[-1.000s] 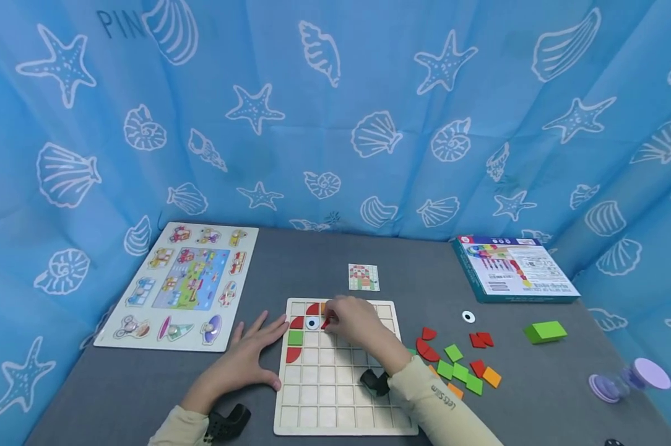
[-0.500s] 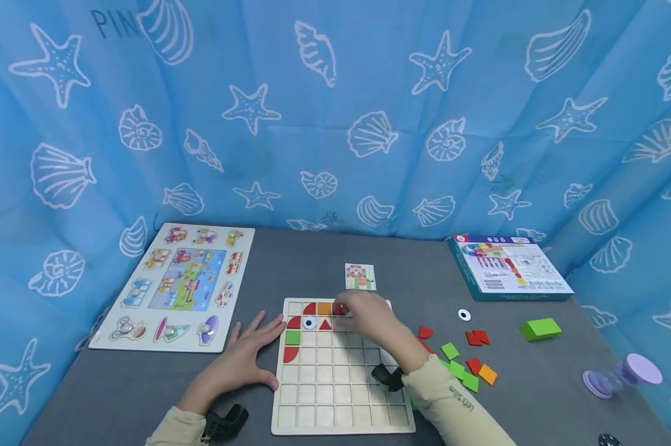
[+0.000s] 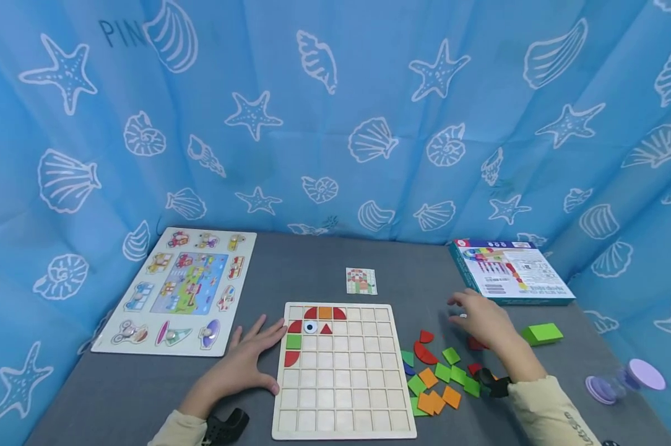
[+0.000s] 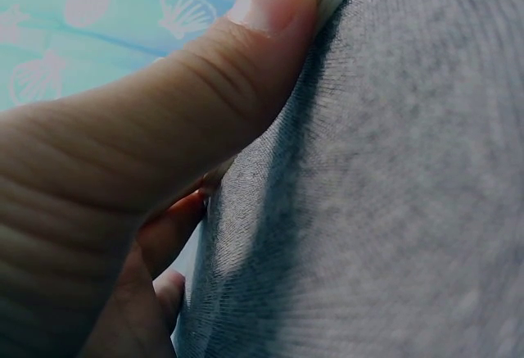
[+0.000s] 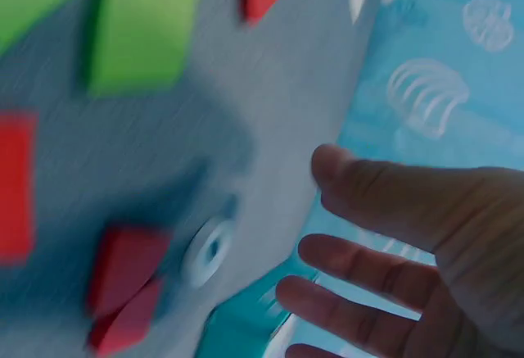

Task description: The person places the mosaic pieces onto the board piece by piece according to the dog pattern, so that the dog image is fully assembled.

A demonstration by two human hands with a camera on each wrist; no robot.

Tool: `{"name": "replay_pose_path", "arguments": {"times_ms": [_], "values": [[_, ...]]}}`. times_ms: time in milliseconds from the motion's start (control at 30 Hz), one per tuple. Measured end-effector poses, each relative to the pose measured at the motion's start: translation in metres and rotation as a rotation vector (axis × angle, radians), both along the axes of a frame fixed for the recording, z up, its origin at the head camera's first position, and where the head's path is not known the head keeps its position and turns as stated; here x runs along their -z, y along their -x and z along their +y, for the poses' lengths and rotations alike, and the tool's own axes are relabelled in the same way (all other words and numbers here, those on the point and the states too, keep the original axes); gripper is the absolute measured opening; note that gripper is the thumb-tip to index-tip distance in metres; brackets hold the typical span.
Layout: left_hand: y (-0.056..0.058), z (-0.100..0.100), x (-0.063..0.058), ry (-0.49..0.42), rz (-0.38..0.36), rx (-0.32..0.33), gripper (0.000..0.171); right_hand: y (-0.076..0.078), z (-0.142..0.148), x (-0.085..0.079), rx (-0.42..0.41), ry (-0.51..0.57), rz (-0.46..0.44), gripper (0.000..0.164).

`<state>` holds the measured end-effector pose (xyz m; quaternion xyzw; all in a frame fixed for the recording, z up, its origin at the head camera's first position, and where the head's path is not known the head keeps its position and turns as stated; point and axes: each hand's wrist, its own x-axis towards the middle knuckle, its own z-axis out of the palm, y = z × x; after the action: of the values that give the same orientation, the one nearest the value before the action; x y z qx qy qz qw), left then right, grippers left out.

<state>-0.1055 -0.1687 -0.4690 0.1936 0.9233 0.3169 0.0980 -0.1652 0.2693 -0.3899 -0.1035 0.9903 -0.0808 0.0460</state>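
My left hand [image 3: 246, 364] lies with spread fingers at the left side of the wooden grid board [image 3: 341, 399], its thumb [image 4: 270, 14] touching the edge. Red quarter-circle tiles [image 3: 340, 314], an orange square [image 3: 325, 313], a green square [image 3: 293, 341], a red triangle [image 3: 326, 329] and a white eye disc [image 3: 310, 327] sit in the upper left cells. My right hand [image 3: 483, 319] holds nothing and hovers right of the board, fingers apart. Beneath it, a second eye disc [image 5: 206, 251] lies on the table beside two red tiles [image 5: 127, 272], partly hidden in the head view.
Loose green, orange and red tiles [image 3: 451, 396] lie right of the board. A small pattern card [image 3: 361, 281] is behind it. A picture puzzle board [image 3: 202, 334] stands left, a flat box [image 3: 519, 272] back right, with a green block [image 3: 543, 334] and a purple-ended object [image 3: 644, 375] nearby.
My right hand set the red triangle right of the eye disc and a red quarter-circle right of the orange square, then moved right off the board. My left hand stayed put.
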Motion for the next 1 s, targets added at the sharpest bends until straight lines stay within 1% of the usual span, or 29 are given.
{"name": "replay_pose_path", "arguments": {"times_ms": [100, 200, 433, 767, 1000], "values": [[-0.001, 0.0, -0.001, -0.01, -0.002, 0.0, 0.109, -0.001, 0.014, 0.003, 0.057, -0.006, -0.056, 0.028], [-0.001, 0.0, -0.001, -0.014, -0.001, 0.0, 0.108, -0.001, 0.021, 0.007, 0.075, 0.005, -0.086, 0.028], [0.0, -0.001, 0.001, -0.015, 0.004, 0.0, 0.109, -0.002, 0.026, 0.016, 0.056, 0.02, -0.075, 0.025], [-0.001, -0.001, 0.0, -0.022, -0.015, 0.004, 0.108, 0.0, 0.026, 0.025, 0.102, 0.006, -0.086, 0.025], [-0.001, -0.001, 0.0, -0.015, -0.006, 0.002, 0.109, 0.006, 0.025, 0.031, 0.09, 0.023, -0.025, 0.021]]}}
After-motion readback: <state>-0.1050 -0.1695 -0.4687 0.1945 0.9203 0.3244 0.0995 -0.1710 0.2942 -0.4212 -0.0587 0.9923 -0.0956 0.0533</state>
